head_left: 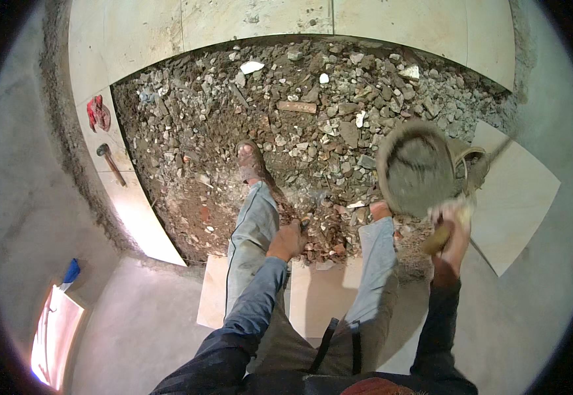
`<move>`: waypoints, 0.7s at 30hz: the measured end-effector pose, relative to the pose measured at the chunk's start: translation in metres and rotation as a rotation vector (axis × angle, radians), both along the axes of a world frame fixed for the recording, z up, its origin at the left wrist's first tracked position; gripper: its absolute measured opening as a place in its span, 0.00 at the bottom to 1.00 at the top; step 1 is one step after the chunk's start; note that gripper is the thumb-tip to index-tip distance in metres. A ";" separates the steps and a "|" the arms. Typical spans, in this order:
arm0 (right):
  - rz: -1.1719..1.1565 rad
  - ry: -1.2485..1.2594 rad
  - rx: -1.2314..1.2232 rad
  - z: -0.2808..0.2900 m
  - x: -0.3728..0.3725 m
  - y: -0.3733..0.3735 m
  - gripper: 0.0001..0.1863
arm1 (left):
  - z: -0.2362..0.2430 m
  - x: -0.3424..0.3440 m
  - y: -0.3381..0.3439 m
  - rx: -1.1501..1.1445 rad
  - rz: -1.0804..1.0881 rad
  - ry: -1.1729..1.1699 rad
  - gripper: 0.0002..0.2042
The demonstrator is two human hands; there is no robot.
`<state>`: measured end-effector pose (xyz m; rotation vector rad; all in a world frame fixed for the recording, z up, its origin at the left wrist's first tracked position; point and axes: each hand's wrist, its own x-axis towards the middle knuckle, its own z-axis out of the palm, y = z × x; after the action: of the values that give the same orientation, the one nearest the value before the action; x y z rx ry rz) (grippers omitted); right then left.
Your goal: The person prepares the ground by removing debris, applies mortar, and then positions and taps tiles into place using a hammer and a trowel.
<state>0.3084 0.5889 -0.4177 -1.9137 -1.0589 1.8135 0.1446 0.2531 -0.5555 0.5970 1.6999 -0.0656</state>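
Observation:
My right hand (456,232) is closed around the yellowish-brown handle of a trowel (481,171), beside a bucket of wet grey mortar (421,171). Motion smears the trowel, whose grey blade points up and to the right past the bucket's rim. Between my feet, my left hand (288,241) is closed low over the rubble (329,224); a small dark bit shows at its fingers, too unclear to name. The bucket stands on the rubble just ahead of my right foot.
Large cream tiles (253,20) border the rubble at the far side and left. A mallet (110,163) and a red cloth-like item (98,114) lie on the left tiles. A loose tile (520,197) lies right of the bucket. More tiles (326,289) lie beneath my legs.

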 end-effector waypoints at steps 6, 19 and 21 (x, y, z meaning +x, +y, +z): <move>0.270 0.405 0.174 -0.050 -0.197 0.059 0.10 | 0.020 -0.053 0.007 0.000 0.208 0.094 0.18; 0.316 0.626 0.080 -0.175 -0.541 0.126 0.08 | 0.028 -0.108 -0.012 -0.004 0.311 0.113 0.13; 0.320 0.610 0.107 -0.187 -0.548 0.125 0.08 | 0.027 -0.116 -0.007 0.018 0.299 0.075 0.13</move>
<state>-0.2396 0.7140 -0.6048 -1.0466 -1.2368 2.2418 0.0287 0.2457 -0.5280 0.3521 1.8476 0.1422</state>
